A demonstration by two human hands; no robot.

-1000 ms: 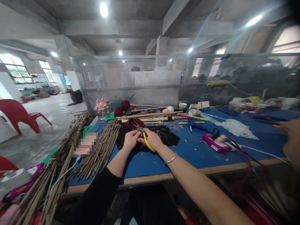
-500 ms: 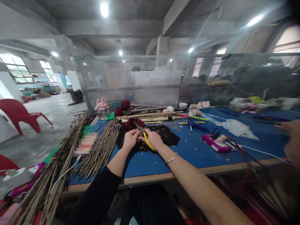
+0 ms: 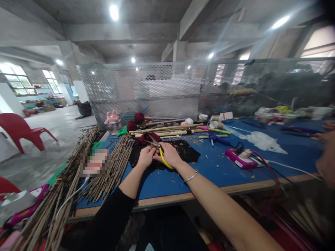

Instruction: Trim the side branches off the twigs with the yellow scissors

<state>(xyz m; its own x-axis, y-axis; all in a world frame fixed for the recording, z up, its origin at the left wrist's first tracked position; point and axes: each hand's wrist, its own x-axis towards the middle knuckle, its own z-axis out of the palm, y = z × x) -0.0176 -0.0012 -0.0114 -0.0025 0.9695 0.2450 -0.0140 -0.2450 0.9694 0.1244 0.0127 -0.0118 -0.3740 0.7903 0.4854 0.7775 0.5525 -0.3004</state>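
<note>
My right hand [image 3: 169, 155] grips yellow-handled scissors [image 3: 164, 160], whose metal blades stand apart and point away from me to the upper left. Close beside it, my left hand [image 3: 146, 157] has its fingers pinched together near the blades; whatever they hold is too small or hidden to name. Both hands are over a black cloth [image 3: 190, 151] strewn with pale trimmings. Just beyond the blades lies a dark red cloth [image 3: 149, 138]. To the left of my left hand, a pile of thin brown sticks [image 3: 115, 164] rests on the blue table [image 3: 204, 181].
Dark red yarn balls [image 3: 131, 126] and long pale sticks [image 3: 167, 131] lie behind the cloth. A blue glue gun [image 3: 218, 139] and a purple power strip [image 3: 240, 159] with cables sit to the right. At the right edge appears another person's blurred hand [image 3: 326, 153]. A perforated metal screen [image 3: 138, 82] stands behind.
The scissors' blades have spread apart. My hands stay in nearly the same place. At the right edge, the other person's hand has shifted slightly.
</note>
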